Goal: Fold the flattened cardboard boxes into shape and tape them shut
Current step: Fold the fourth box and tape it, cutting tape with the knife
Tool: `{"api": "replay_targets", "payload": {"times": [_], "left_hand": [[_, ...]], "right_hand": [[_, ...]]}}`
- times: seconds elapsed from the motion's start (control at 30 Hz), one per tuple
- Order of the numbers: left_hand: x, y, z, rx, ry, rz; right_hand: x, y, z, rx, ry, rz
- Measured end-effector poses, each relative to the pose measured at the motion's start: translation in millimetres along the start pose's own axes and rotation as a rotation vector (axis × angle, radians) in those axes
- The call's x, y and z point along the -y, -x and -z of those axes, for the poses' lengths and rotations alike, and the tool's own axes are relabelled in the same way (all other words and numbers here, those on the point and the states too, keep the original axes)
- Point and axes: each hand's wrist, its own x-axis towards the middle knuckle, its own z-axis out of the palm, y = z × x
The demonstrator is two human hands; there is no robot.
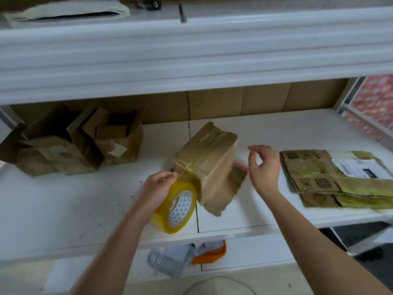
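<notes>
Folded box (209, 161) sits mid-shelf (63, 199), tipped up on one edge — taped face tilted up and toward the camera-left, long axis running from near-left to far-right, one loose flap splayed out flat on the shelf at its near side. Left hand (158, 188) grips the yellow tape roll (176, 206), fingers curled over the rim; roll stands on edge at the shelf front, core opening facing right and toward the camera, touching or just beside the box's left lower corner. Right hand (264, 167) hovers just right of the box, not touching it, thumb and forefinger near each other, other fingers loosely curled; cannot tell if it pinches anything — a thin pink strip (241, 165) shows between hand and box. Flattened boxes (331, 179) stacked at right, well apart from the hands. Open boxes (80, 143) clustered far left.
</notes>
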Motion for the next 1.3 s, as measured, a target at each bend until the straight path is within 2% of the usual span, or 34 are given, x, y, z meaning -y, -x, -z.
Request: {"api": "replay_targets", "payload": {"times": [0.1, 0.17, 0.27, 0.37, 0.47, 0.57, 0.67, 0.77, 0.87, 0.97, 1.03, 1.13, 1.23, 1.3], "left_hand": [[2, 1, -2, -0.049, -0.052, 0.009], [2, 0, -3, -0.071, -0.072, 0.005], [1, 0, -5, -0.074, -0.040, 0.002], [1, -1, -7, -0.082, -0.019, -0.004], [2, -1, -7, -0.094, 0.002, -0.001], [1, -2, -8, -0.085, 0.002, 0.009], [-1, 1, -8, -0.081, -0.005, -0.008], [0, 3, -7, -0.074, -0.013, -0.005], [1, 4, -5, -0.082, -0.004, 0.005], [0, 4, -4, -0.084, -0.008, 0.006], [-1, 5, -4, -0.082, -0.004, 0.000], [-4, 7, -4, -0.057, -0.014, 0.005], [-7, 11, 3, 0.040, 0.050, 0.058], [-9, 13, 10, 0.127, 0.136, 0.101]], "right_hand": [[-47, -21, -8, 0.267, 0.313, -0.235], [-62, -25, -13, 0.374, 0.330, -0.298], [-67, -25, -16, 0.410, 0.370, -0.246], [-68, -24, -2, 0.440, 0.578, -0.129], [-71, -17, 24, 0.445, 0.776, -0.196], [-68, -12, 33, 0.505, 0.822, -0.174], [-58, -13, 21, 0.500, 0.758, -0.150], [-57, -11, 15, 0.419, 0.649, -0.176], [-44, -2, 23, 0.257, 0.357, -0.157], [-8, 11, 29, 0.175, 0.025, -0.007], [24, 20, 25, 0.214, -0.193, 0.099], [64, 34, 11, 0.403, -0.489, 0.138], [86, 49, -7, 0.498, -0.485, 0.167], [91, 55, -18, 0.479, -0.461, 0.195]]}}
